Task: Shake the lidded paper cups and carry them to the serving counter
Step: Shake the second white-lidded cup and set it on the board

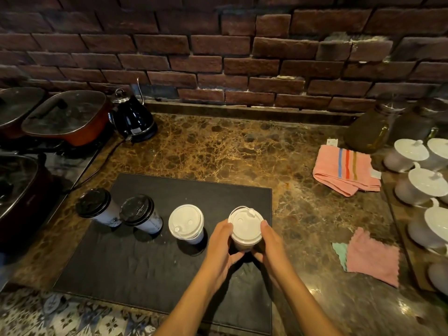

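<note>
Using the black mat (150, 260) as the anchor: off its left edge are a couple of red pans with glass lids (65, 115), and up past its far-left corner sits a dark kettle (133, 120). On the mat's left side stand two cups with black lids, the first one (97, 206) right at the mat's edge, maybe half off it, hard to tell, and the second one (140, 213) just beside it. Next along is a white-lidded cup (186, 223), upright near the mat's middle. Then the fourth cup (246, 226), also white-lidded, near the mat's right edge, with both hands wrapped on it: left hand (221, 246) clamped on its left side, right hand (271, 243) on its right, fingertips nearly meeting low on the cup's near side. Off the mat's right edge lie a pink striped towel (344, 170) farther back, a pink cloth (371, 258) closer in, and white lidded bowls (424, 183) beyond those.
</note>
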